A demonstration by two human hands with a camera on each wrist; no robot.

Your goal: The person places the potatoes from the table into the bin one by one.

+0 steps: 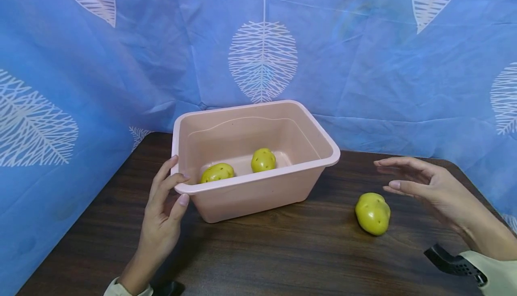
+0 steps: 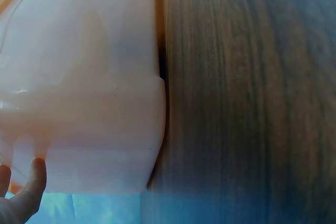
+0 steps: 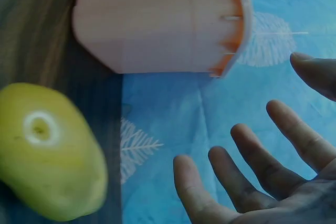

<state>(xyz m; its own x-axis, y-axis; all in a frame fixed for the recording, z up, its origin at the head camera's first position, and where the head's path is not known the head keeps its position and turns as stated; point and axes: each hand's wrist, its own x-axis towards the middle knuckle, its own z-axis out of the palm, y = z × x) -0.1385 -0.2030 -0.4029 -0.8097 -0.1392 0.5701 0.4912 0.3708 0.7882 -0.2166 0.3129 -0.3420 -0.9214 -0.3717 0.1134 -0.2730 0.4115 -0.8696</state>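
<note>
A pink plastic tub stands on the table with two yellow potatoes inside, a left potato and a right potato. At its near left corner, my left hand holds the rim, fingers over the edge and thumb against the outside. In the left wrist view, fingertips show at the tub's wall. A third potato lies on the table to the right of the tub. Above and to the right of it hovers my right hand, fingers spread and touching nothing; the right wrist view shows that potato apart from the fingers.
The dark wood-grain table reaches back to a blue curtain with white leaf prints, which also hangs along the left side. Black straps sit at the wrists.
</note>
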